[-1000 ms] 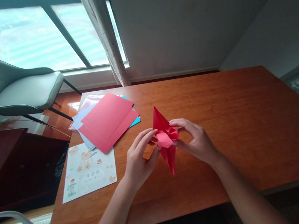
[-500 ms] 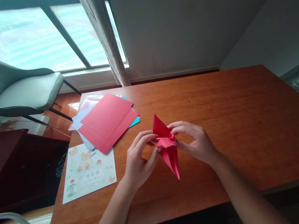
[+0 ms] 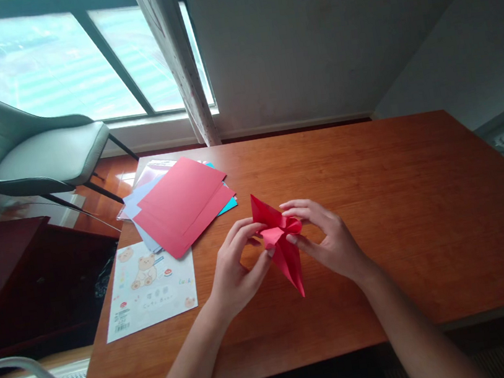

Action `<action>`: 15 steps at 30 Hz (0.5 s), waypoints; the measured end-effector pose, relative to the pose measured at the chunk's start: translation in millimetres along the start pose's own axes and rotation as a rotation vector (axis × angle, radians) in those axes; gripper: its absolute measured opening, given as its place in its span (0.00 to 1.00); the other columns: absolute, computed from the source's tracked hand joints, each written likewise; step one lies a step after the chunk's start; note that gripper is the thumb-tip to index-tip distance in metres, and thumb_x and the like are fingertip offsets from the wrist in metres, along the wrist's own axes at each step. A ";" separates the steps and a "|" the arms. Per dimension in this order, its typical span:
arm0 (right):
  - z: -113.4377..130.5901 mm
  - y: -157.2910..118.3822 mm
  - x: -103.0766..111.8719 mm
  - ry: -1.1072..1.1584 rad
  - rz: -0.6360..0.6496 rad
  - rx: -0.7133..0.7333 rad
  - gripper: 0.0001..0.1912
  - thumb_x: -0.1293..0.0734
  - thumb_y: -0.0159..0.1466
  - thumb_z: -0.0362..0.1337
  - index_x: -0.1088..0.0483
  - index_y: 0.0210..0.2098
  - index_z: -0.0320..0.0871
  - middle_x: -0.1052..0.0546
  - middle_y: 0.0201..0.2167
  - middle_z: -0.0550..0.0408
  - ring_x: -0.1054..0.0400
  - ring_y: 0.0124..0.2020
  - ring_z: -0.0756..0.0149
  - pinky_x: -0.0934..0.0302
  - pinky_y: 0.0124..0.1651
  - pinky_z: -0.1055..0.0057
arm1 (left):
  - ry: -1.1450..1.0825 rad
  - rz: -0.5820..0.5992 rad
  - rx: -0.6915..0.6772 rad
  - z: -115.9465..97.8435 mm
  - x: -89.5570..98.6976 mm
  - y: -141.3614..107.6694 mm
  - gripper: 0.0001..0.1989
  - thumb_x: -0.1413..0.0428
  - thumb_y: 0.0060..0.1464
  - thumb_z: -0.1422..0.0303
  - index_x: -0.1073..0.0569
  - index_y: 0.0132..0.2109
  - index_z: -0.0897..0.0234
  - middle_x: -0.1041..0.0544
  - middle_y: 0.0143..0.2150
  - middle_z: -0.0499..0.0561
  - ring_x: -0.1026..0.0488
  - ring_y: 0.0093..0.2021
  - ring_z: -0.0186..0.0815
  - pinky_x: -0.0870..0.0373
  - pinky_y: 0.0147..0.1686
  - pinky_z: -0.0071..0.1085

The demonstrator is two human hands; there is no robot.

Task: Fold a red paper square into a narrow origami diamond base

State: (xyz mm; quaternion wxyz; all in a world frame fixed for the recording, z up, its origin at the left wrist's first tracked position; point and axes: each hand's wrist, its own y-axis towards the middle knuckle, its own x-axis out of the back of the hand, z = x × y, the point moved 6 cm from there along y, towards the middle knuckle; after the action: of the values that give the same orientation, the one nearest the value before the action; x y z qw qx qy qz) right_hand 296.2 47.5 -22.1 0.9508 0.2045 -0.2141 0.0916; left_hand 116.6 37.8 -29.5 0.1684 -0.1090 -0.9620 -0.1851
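Paper (image 3: 277, 235), red and folded into a shape with two long points, is held between both hands over the front part of the counter (image 3: 400, 212). One point angles away from the person, the other toward the person; a flat flap and a rounded curl lie between them. The left hand (image 3: 239, 266) has its fingers and thumb pinching the left side. The right hand (image 3: 329, 237) has its fingers and thumb lightly grasping around the curl. Off to the left, red sheets (image 3: 183, 205) overlap pale sheets (image 3: 145, 232), with a blue corner (image 3: 229, 205) peeking out. Nearer the person, a white packet (image 3: 151, 291) printed with bears touches the pile. Beyond the counter stand a chair (image 3: 51, 158), a window (image 3: 29, 70) and a curtain (image 3: 177, 55).
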 end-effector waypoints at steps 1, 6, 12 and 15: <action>-1.8 -0.6 -0.5 0.002 -0.005 -0.018 0.16 0.31 0.67 0.40 0.30 0.54 0.50 0.25 0.56 0.48 0.32 0.60 0.56 0.34 0.61 0.56 | 0.005 -0.024 0.004 0.9 0.9 -0.2 0.14 0.42 0.59 0.73 0.27 0.52 0.62 0.28 0.53 0.57 0.25 0.47 0.37 0.23 0.44 0.33; -10.6 -5.1 1.2 -0.003 -0.067 -0.083 0.31 0.30 0.65 0.42 0.40 0.65 0.52 0.33 0.63 0.46 0.34 0.62 0.53 0.34 0.61 0.52 | 0.047 -0.125 0.020 5.7 2.7 -1.8 0.14 0.41 0.59 0.72 0.28 0.51 0.61 0.29 0.53 0.56 0.23 0.44 0.35 0.21 0.45 0.33; 32.4 -12.5 15.1 -0.323 -0.454 0.069 0.15 0.32 0.65 0.34 0.30 0.51 0.50 0.24 0.47 0.46 0.30 0.51 0.50 0.35 0.56 0.49 | 0.133 -0.125 0.044 12.4 -1.0 -5.8 0.16 0.42 0.58 0.73 0.30 0.54 0.60 0.31 0.56 0.56 0.22 0.41 0.33 0.21 0.45 0.33; 45.3 -6.4 -9.8 -0.298 -0.308 0.018 0.07 0.31 0.65 0.37 0.30 0.42 0.48 0.23 0.39 0.48 0.29 0.43 0.53 0.33 0.49 0.54 | 0.179 -0.143 0.049 11.7 -1.1 -7.2 0.17 0.43 0.59 0.73 0.31 0.55 0.60 0.32 0.56 0.56 0.22 0.42 0.33 0.21 0.45 0.33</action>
State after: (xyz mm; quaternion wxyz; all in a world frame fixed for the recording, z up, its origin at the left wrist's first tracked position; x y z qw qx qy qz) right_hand 272.4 21.5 8.6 0.9095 0.2547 -0.3176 -0.0843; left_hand 112.3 35.7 -42.4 0.2428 -0.0192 -0.9527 -0.1819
